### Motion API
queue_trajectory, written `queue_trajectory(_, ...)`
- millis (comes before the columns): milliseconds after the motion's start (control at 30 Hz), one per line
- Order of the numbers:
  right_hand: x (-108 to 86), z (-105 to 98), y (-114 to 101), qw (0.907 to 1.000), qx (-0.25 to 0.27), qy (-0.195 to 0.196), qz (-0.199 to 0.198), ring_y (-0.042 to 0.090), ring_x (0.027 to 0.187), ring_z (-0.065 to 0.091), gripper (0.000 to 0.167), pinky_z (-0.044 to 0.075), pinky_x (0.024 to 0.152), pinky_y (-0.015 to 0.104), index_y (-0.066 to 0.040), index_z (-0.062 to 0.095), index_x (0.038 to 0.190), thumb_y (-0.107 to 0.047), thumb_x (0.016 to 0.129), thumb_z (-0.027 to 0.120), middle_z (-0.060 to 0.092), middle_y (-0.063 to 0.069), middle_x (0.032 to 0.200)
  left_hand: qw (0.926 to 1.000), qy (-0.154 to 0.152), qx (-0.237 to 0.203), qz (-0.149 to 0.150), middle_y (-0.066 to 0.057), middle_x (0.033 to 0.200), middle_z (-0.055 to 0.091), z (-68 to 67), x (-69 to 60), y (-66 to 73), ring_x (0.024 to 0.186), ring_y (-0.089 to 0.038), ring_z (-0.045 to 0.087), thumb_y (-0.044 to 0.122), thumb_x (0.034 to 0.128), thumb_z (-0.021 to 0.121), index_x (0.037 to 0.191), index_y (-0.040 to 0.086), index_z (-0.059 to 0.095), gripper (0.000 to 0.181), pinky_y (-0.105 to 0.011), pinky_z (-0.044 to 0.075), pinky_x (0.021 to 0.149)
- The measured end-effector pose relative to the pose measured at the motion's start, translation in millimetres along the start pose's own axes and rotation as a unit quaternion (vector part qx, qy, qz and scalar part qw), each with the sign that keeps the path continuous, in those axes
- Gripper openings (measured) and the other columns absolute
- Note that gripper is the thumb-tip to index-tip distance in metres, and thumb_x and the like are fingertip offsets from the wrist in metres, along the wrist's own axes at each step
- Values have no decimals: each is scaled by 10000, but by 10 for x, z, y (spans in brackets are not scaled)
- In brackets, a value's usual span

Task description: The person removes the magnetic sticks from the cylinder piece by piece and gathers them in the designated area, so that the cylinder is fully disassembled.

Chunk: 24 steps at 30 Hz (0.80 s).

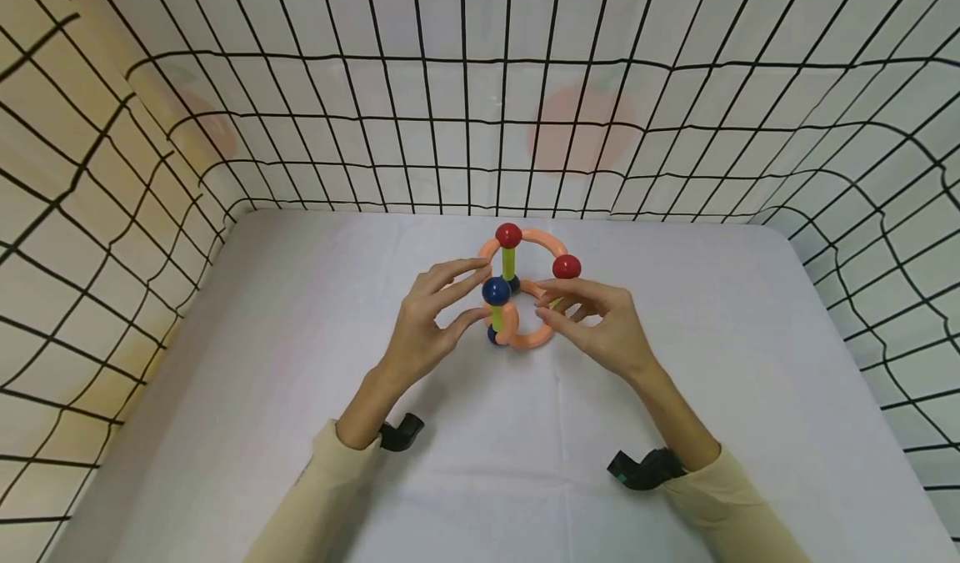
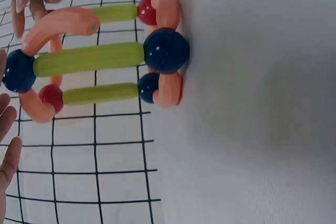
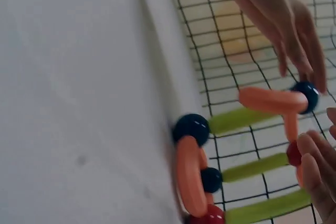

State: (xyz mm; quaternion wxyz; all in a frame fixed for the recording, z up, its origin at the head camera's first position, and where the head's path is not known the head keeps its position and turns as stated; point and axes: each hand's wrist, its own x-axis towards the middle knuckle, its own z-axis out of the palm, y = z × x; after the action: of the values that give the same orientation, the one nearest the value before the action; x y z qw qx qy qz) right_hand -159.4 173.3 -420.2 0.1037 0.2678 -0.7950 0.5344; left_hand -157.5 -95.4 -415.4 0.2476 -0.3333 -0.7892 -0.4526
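Observation:
A toy frame of green sticks, balls and curved orange pieces stands on the white surface. My left hand (image 1: 423, 321) is spread around the upper blue ball (image 1: 497, 291), its fingers extended; in the right wrist view its fingertips overlap that ball (image 3: 305, 97), and contact is unclear. My right hand (image 1: 606, 325) is beside the upper right red ball (image 1: 567, 267), thumb and fingers apart with no visible grip. From the blue ball an orange curve (image 2: 63, 23) reaches out, one end free in the left wrist view. Another red ball (image 1: 508, 235) tops the rear stick (image 1: 508, 264).
Black wire grid (image 1: 465, 121) rises behind and along both sides of the white cloth-covered surface (image 1: 480, 480). Black wrist devices are on the left wrist (image 1: 401, 432) and right wrist (image 1: 645, 469). A pale wall with faint orange patches lies behind the grid.

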Motion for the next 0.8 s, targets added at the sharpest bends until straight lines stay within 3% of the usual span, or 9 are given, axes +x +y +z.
queue_trajectory(167, -24, 207, 28, 9997, 203, -89, -92, 155, 824, 767, 504, 619, 650, 257, -42, 713, 1309, 32, 825, 835, 789, 147, 1074, 9997, -154, 10, 169, -153, 1333, 694, 64, 19, 2, 1260, -297, 638, 11, 782, 875, 1281, 2, 717, 524, -402, 453, 929)
queue_trajectory(433, -38, 318, 23, 9994, 355, 43, 42, 229, 839, 775, 459, 618, 659, 256, -38, 750, 1248, 34, 806, 851, 783, 154, 1120, 9995, -155, 120, 255, -151, 1302, 714, 89, 35, -3, 1224, -302, 661, 7, 810, 848, 1243, 9, 741, 447, -393, 459, 920)
queue_trajectory(633, -34, 343, 6, 9992, 377, 102, 121, 179, 814, 769, 453, 615, 647, 254, -41, 761, 1228, 21, 792, 867, 790, 144, 1113, 9993, -150, 172, 308, -144, 1276, 730, 95, 46, -10, 1215, -305, 665, -7, 821, 832, 1223, 16, 755, 411, -419, 472, 925)
queue_trajectory(800, -48, 372, -6, 9984, 409, 86, 383, 111, 796, 760, 468, 626, 646, 271, -53, 764, 1229, -14, 780, 889, 807, 120, 1000, 9991, -183, 217, 321, -129, 1254, 745, 103, 57, -23, 1207, -297, 665, 2, 835, 821, 1223, 19, 756, 393, -428, 479, 938)
